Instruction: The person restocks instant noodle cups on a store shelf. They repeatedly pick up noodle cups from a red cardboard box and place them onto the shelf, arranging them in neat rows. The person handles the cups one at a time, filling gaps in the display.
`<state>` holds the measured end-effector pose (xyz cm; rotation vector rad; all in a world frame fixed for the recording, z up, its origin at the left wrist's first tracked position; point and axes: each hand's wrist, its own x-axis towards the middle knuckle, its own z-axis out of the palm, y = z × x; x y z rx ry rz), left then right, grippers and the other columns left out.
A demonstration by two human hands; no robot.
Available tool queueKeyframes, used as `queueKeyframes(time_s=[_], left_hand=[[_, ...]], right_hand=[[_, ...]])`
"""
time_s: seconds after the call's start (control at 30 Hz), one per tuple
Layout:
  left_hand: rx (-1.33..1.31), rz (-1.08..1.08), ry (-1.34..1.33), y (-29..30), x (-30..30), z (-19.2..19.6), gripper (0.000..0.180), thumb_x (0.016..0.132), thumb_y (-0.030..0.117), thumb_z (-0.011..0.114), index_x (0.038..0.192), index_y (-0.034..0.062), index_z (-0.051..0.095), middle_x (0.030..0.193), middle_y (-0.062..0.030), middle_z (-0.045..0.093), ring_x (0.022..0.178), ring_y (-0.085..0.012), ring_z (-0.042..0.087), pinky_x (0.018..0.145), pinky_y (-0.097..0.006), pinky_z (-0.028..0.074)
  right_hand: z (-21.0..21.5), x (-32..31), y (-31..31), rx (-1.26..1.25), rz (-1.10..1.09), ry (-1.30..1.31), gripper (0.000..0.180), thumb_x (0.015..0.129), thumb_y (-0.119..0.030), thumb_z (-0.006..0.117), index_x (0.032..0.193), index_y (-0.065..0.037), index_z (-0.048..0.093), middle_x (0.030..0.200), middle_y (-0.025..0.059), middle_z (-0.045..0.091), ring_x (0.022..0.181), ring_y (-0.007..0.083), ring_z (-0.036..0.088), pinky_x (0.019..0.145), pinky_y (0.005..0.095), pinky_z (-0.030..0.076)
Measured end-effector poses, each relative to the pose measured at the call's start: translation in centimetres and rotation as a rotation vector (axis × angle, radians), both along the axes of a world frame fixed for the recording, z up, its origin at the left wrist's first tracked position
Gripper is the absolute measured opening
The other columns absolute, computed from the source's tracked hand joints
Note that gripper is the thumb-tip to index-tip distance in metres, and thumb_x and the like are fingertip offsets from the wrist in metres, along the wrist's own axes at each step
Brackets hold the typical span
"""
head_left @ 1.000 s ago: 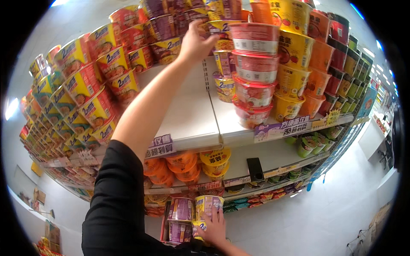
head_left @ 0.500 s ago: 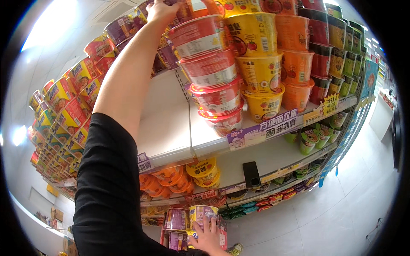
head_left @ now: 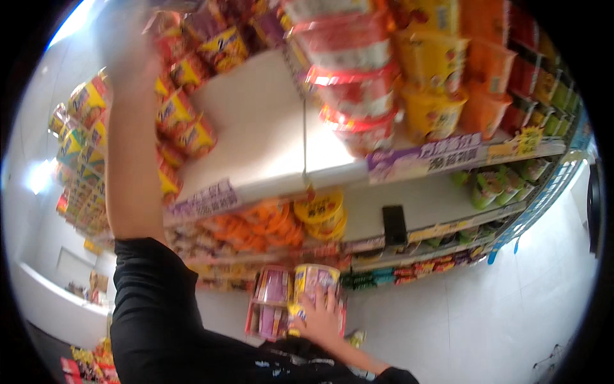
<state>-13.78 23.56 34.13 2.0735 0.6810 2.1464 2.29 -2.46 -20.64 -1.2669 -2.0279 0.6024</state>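
My left arm stretches up past the upper left of the shelf. My left hand (head_left: pixel 123 38) is smeared by motion beside the stacked noodle cups, so its fingers and anything in them cannot be made out. Low in front of me, my right hand (head_left: pixel 320 317) lies with fingers spread over a yellow-and-purple noodle cup (head_left: pixel 318 275). This cup sits with purple noodle cups (head_left: pixel 275 285) in a shallow red-edged carton (head_left: pixel 251 317). Yellow-and-red noodle cups (head_left: pixel 176 112) are stacked on the upper shelf, nearest the left hand.
Right of the bare shelf board (head_left: pixel 256 115) rise stacks of red-and-white tubs (head_left: pixel 355 93), yellow tubs (head_left: pixel 435 70) and orange tubs (head_left: pixel 489 83). A dark phone-like slab (head_left: pixel 394 224) stands at the lower shelf. Pale tiled floor (head_left: pixel 460 320) stretches to the right.
My left hand has swung left from the purple cups at the top of the shelf. The view has shifted, showing more cups on the left. My right hand stays on the yellow-and-purple cup.
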Motion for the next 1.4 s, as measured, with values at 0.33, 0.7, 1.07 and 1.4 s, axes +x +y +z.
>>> queueKeyframes(time_s=[0.33, 0.7, 1.07, 1.4], left_hand=[[-0.595, -0.069, -0.145, -27.3, -15.2, -30.6, 0.050, 0.092, 0.025, 0.076, 0.135, 0.0120, 0.054, 0.143, -0.0150, 0.050, 0.132, -0.0298, 0.051, 0.106, -0.045, 0.047], [-1.309, 0.024, 0.207, -36.5, -18.2, -45.8, 0.050, 0.081, 0.020, 0.084, 0.122, 0.0050, 0.059, 0.142, -0.0128, 0.051, 0.125, -0.0249, 0.054, 0.100, -0.038, 0.047], [-1.270, 0.079, 0.661, -34.0, -15.4, -44.4, 0.053, 0.077, 0.029, 0.085, 0.120, 0.0071, 0.063, 0.138, -0.0122, 0.055, 0.126, -0.0333, 0.056, 0.101, -0.042, 0.048], [-1.278, 0.437, 0.603, -33.7, -11.0, -45.2, 0.096, 0.069, 0.032, 0.092, 0.145, 0.0009, 0.043, 0.143, -0.0191, 0.050, 0.132, -0.0352, 0.053, 0.106, -0.043, 0.047]], right_hand=[[-1.0, 0.2, 0.3, -0.004, 0.085, -0.060, 0.068, 0.082, -0.034, 0.073, 0.144, -0.015, 0.054, 0.162, 0.0282, 0.023, 0.142, 0.0596, 0.023, 0.112, 0.0664, 0.030], [-0.9, -0.3, 0.9, 0.010, 0.088, -0.134, 0.062, 0.085, -0.032, 0.069, 0.143, -0.012, 0.055, 0.163, 0.0274, 0.022, 0.142, 0.0585, 0.022, 0.114, 0.0635, 0.030], [-0.5, -0.3, 0.7, -0.011, 0.069, -0.166, 0.061, 0.087, -0.034, 0.067, 0.143, -0.014, 0.055, 0.163, 0.0248, 0.023, 0.143, 0.0567, 0.022, 0.114, 0.0620, 0.032], [-0.9, -0.3, 0.9, 0.017, 0.061, -0.127, 0.060, 0.086, -0.034, 0.066, 0.142, -0.013, 0.055, 0.162, 0.0253, 0.025, 0.143, 0.0573, 0.022, 0.115, 0.0621, 0.030]])
